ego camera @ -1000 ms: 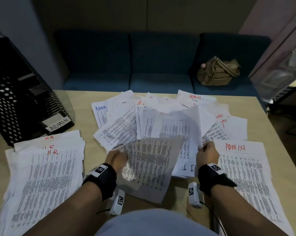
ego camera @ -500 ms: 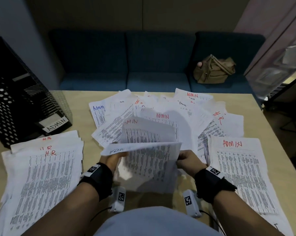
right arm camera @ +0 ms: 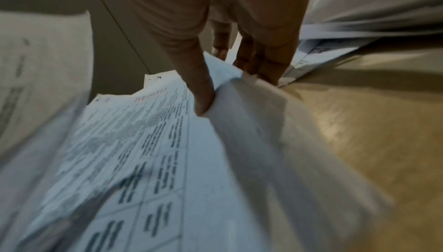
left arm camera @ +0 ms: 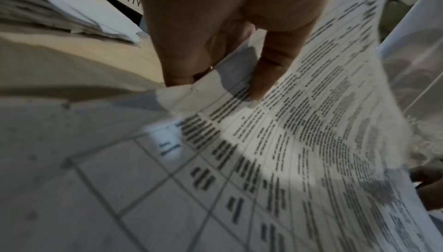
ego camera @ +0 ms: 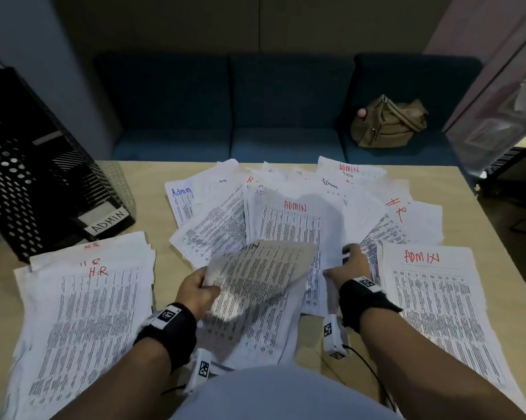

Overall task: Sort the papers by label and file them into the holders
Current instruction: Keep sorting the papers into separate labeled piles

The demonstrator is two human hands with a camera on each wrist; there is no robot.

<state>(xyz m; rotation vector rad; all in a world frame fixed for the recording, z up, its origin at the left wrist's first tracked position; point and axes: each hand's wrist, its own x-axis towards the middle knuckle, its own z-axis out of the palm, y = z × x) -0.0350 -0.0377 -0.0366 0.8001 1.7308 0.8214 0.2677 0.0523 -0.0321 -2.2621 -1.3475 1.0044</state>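
Observation:
My left hand (ego camera: 205,283) pinches the left edge of one printed sheet (ego camera: 261,268) and holds it lifted over the papers near me; its label cannot be read. In the left wrist view the thumb and fingers (left arm camera: 182,70) clamp that sheet (left arm camera: 311,123). My right hand (ego camera: 346,262) pinches the right edge of a sheet marked ADMIN (ego camera: 295,213) in the loose middle heap. The right wrist view shows the thumb (right arm camera: 203,100) on that sheet (right arm camera: 155,142) and fingers under it. An HR pile (ego camera: 86,313) lies left, an ADMIN pile (ego camera: 431,313) right.
A black perforated holder labelled ADMIN (ego camera: 43,177) stands at the table's back left. Mixed Admin and HR sheets (ego camera: 401,207) fan across the wooden table (ego camera: 146,183). Behind it is a blue sofa (ego camera: 286,101) with a tan bag (ego camera: 389,122).
Both hands were turning one sheet over. My right hand has let it go and moved right and down to the ADMIN sheet's edge; the left hand keeps the lifted sheet.

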